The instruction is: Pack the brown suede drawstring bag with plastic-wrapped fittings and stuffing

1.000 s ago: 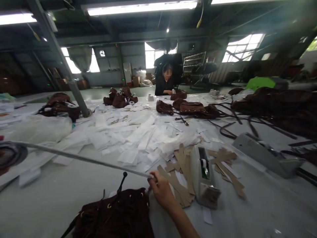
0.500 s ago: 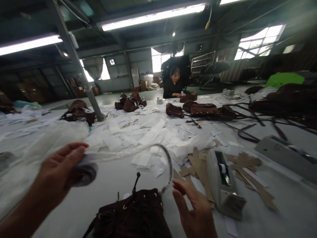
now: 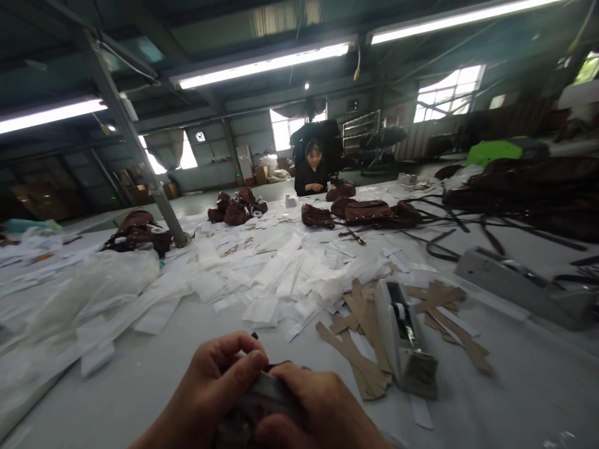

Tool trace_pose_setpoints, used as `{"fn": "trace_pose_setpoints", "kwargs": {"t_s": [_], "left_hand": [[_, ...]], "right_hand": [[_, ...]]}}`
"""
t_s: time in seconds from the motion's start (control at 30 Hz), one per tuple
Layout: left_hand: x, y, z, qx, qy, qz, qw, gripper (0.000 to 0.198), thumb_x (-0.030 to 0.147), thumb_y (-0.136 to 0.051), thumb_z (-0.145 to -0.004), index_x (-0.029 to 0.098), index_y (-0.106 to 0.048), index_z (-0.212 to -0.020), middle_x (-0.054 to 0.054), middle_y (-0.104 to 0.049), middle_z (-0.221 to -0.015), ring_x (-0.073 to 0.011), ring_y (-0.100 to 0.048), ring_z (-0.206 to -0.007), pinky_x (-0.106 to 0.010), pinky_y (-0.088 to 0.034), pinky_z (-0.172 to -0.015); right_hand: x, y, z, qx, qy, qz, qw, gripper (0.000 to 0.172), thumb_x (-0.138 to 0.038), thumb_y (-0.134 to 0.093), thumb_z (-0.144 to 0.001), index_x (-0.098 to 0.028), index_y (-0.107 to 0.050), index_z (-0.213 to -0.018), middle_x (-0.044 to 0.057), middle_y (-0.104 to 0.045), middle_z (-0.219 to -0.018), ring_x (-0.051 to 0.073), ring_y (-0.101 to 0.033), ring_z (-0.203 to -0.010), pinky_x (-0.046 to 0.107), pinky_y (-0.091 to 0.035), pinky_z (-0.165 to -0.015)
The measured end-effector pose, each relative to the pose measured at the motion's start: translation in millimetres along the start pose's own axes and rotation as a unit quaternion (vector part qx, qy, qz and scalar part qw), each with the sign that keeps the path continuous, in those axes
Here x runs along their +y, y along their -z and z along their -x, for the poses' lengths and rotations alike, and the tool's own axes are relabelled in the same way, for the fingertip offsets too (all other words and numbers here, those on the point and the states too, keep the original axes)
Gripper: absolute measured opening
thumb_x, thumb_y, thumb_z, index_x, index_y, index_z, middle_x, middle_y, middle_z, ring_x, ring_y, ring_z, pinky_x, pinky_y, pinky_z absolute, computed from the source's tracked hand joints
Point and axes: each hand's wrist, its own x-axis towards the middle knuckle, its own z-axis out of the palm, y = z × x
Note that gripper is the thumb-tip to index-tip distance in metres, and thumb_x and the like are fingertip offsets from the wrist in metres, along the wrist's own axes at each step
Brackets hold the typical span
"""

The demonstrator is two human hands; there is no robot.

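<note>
Left hand [image 3: 210, 390] and right hand [image 3: 322, 402] are both curled around a gray bundle [image 3: 274, 394], so it's right between them. Dispenser [image 3: 416, 374]'s off to their right on the tabletop [image 3: 145, 368], brown strips [image 3: 360, 358] nearer in, white scraps [image 3: 285, 274] strewn out ahead.

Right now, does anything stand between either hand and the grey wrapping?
Nothing visible does: the left hand and right hand both touch the grey wrapping. The tape dispenser and brown cardboard strips are off to the right.
</note>
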Motion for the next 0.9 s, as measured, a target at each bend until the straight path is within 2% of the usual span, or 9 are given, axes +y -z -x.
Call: {"fn": "trace_pose_setpoints", "kwargs": {"t_s": [0.1, 0.2, 0.3, 0.43, 0.57, 0.67, 0.73, 0.8, 0.9], "left_hand": [[-9, 3.7, -6, 0.025, -0.024, 0.003, 0.999, 0.04, 0.049, -0.077, -0.067, 0.014, -0.059, -0.059, 0.005, -0.047, -0.046, -0.0046, -0.037, -0.041, -0.014, -0.026, -0.039], [-18, 6.9, -12, 0.059, -0.031, 0.035, 0.997, 0.046, 0.056, -0.074, -0.066, 0.014, -0.057, -0.056, 0.006, -0.042, -0.045, -0.0046, -0.034, -0.039, -0.014, -0.025, -0.037], [-23, 8.5, -16, 0.092, -0.027, 0.082, 0.992, 0.05, 0.059, -0.074, -0.065, 0.014, -0.054, -0.055, 0.006, -0.04, -0.045, -0.0047, -0.033, -0.038, -0.015, -0.027, -0.036], [-28, 10.6, -16, 0.107, -0.005, 0.149, 0.983, 0.049, 0.059, -0.075, -0.065, 0.016, -0.051, -0.057, 0.007, -0.042, -0.046, -0.0053, -0.035, -0.037, -0.015, -0.031, -0.036], [-28, 11.4, -14, 0.125, 0.007, 0.203, 0.971, 0.051, 0.058, -0.076, -0.065, 0.017, -0.046, -0.056, 0.008, -0.039, -0.043, -0.0044, -0.033, -0.034, -0.014, -0.029, -0.033], [-23, 6.3, -16, 0.134, 0.023, 0.263, 0.955, 0.049, 0.055, -0.075, -0.068, 0.019, -0.043, -0.058, 0.009, -0.04, -0.041, -0.0056, -0.033, -0.031, -0.015, -0.03, -0.031], [-20, -0.3, -19, 0.147, 0.045, 0.326, 0.933, 0.043, 0.051, -0.073, -0.072, 0.021, -0.043, -0.062, 0.009, -0.043, -0.041, -0.0081, -0.037, -0.031, -0.017, -0.034, -0.032], [-22, -7.7, -23, 0.162, 0.072, 0.383, 0.906, 0.038, 0.046, -0.07, -0.077, 0.022, -0.044, -0.065, 0.008, -0.045, -0.041, -0.0108, -0.043, -0.033, -0.019, -0.039, -0.036], [-30, -16.4, -27, 0.171, 0.077, 0.429, 0.883, 0.034, 0.043, -0.065, -0.082, 0.023, -0.042, -0.066, 0.007, -0.045, -0.039, -0.0128, -0.047, -0.035, -0.02, -0.041, -0.04]], "right_hand": [[5, -4, 1, 0.036, 0.008, 0.082, 0.996, 0.029, -0.05, -0.064, -0.08, -0.022, -0.064, -0.089, 0.002, -0.073, -0.078, 0.021, -0.068, -0.069, 0.025, -0.038, -0.055], [8, -2, -1, 0.075, 0.04, 0.125, 0.989, 0.049, -0.067, -0.044, -0.085, -0.022, -0.063, -0.083, 0.002, -0.073, -0.074, 0.021, -0.069, -0.067, 0.026, -0.035, -0.055], [12, 2, -2, 0.104, 0.063, 0.131, 0.984, 0.067, -0.076, -0.022, -0.085, -0.023, -0.062, -0.079, 0.001, -0.072, -0.07, 0.018, -0.068, -0.062, 0.026, -0.033, -0.052], [19, 5, 1, 0.117, 0.073, 0.122, 0.983, 0.066, -0.077, -0.025, -0.083, -0.023, -0.063, -0.082, 0.001, -0.072, -0.071, 0.018, -0.069, -0.063, 0.025, -0.035, -0.053], [23, 4, 3, 0.102, 0.055, 0.101, 0.988, 0.061, -0.075, -0.031, -0.084, -0.024, -0.065, -0.086, 0.002, -0.074, -0.077, 0.02, -0.07, -0.069, 0.025, -0.038, -0.057], [22, -8, 0, 0.083, 0.033, 0.068, 0.994, 0.062, -0.077, -0.036, -0.081, -0.023, -0.065, -0.089, 0.004, -0.073, -0.075, 0.022, -0.07, -0.067, 0.025, -0.038, -0.055], [22, -22, -4, 0.089, 0.015, 0.024, 0.996, 0.067, -0.081, -0.041, -0.074, -0.022, -0.064, -0.092, 0.004, -0.071, -0.068, 0.021, -0.067, -0.059, 0.025, -0.036, -0.05], [23, -40, -7, 0.116, 0.005, -0.041, 0.992, 0.072, -0.084, -0.043, -0.069, -0.021, -0.063, -0.097, 0.003, -0.069, -0.064, 0.02, -0.064, -0.053, 0.024, -0.034, -0.046], [27, -64, -9, 0.169, 0.009, -0.132, 0.977, 0.063, -0.077, -0.042, -0.077, -0.021, -0.061, -0.098, 0.001, -0.068, -0.064, 0.017, -0.063, -0.053, 0.022, -0.034, -0.043]]}}
